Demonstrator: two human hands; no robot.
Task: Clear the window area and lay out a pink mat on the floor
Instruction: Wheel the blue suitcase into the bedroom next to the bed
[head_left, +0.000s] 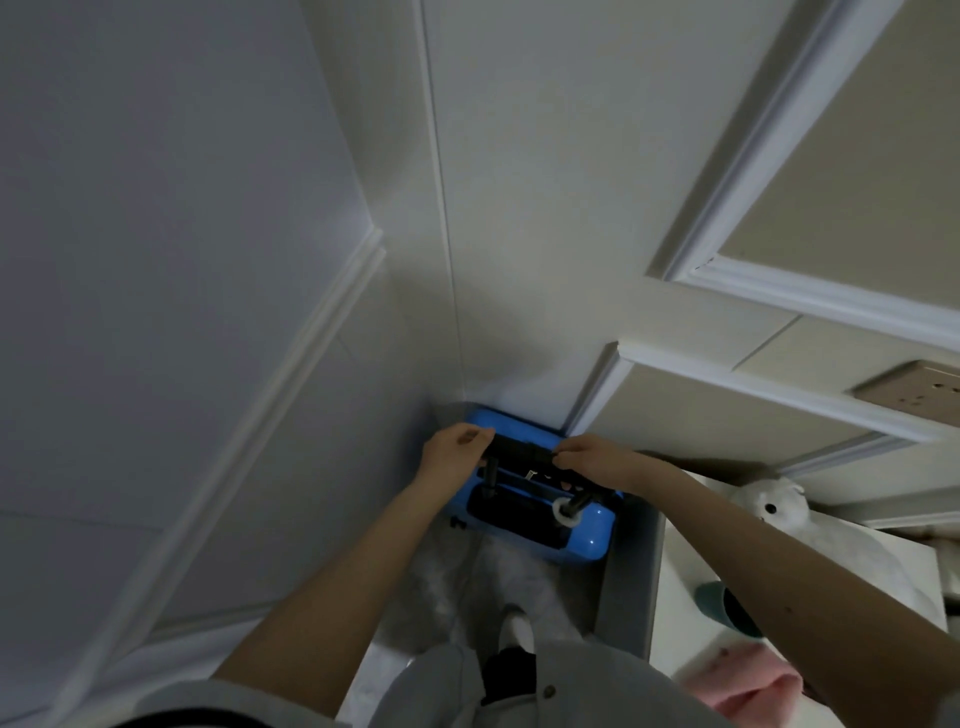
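While both hands, left hand (453, 457) and right hand (597, 460), clasp its black bar handle (522, 451), one glossy blue hard-shell suitcase (587, 535) sits mid-frame. One fluffy pink cloth (748, 686) lies lower right.

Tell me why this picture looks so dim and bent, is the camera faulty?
Probably not: the head view is simply lit low, so the blue suitcase and both hands, left hand and right hand, look murky; its wide-angle lens curves the wall mouldings; the pink cloth at the corner is soft.
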